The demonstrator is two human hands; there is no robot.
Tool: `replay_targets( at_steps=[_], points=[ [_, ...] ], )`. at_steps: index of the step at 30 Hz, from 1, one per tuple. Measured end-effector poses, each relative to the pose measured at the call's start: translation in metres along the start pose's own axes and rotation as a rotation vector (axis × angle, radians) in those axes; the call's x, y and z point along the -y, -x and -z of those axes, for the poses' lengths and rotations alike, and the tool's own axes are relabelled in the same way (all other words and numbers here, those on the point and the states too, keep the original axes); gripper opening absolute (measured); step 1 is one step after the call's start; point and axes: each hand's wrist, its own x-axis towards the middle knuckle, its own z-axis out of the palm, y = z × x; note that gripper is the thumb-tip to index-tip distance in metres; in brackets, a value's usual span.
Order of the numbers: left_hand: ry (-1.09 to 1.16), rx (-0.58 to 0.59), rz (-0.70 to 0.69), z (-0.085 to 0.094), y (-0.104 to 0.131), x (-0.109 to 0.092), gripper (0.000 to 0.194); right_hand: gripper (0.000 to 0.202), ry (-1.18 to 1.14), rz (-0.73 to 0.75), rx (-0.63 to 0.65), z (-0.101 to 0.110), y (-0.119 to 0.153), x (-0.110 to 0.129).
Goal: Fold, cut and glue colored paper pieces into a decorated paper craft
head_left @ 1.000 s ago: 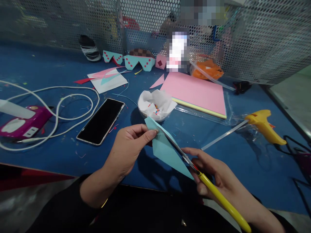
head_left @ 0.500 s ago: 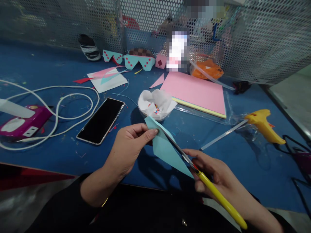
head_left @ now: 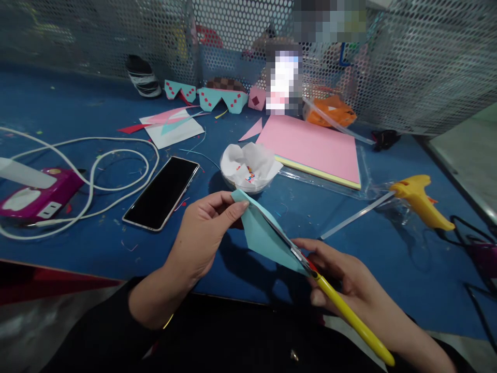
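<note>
Over the table point(head_left: 97, 259), the left hand point(head_left: 202, 235) pinches one blue sheet point(head_left: 267, 241) by its far end; the right hand point(head_left: 351, 277) holds one pair of scissors point(head_left: 353, 318), blades along the sheet. Beyond are one bowl point(head_left: 250, 189) and two blue cut-outs point(head_left: 207, 98).

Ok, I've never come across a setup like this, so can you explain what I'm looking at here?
There is no machine here: these are a person's two bare hands. One camera, worn on the person's head, looks forward and down. The left hand pinches one end of a piece of light blue paper. The right hand holds scissors with a yellow handle, their blades along the paper. On the blue table lie a dark-screened phone, a paper-lined bowl, a pink-topped paper stack and a yellow glue gun.
</note>
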Motion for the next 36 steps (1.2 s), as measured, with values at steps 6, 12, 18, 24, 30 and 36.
replay_targets(
  at_steps=[6,12,18,24,30,36],
  points=[
    [0.014,0.008,0.006,0.0013,-0.0010,0.0020,0.008,0.069,-0.086,-0.037,0.013,-0.0021,0.0023,-0.0037],
    [0.003,0.043,0.021,0.0020,-0.0002,0.0019,0.004,0.072,-0.072,-0.019,0.020,-0.0016,0.0032,0.0004],
    [-0.005,0.056,0.032,0.0017,0.0004,0.0007,0.005,0.062,-0.136,-0.026,0.026,-0.0031,0.0019,-0.0033],
    [-0.017,0.058,0.028,0.0022,0.0000,0.0020,0.003,0.055,-0.118,-0.005,0.044,-0.0038,-0.0008,-0.0057],
    [-0.020,0.064,0.020,0.0028,-0.0001,0.0024,0.005,0.047,-0.024,0.016,0.024,-0.0017,-0.0021,-0.0009],
    [-0.027,0.051,0.016,0.0021,-0.0001,0.0019,0.005,0.037,0.092,0.102,-0.006,-0.0008,-0.0047,0.0006]
  ],
)
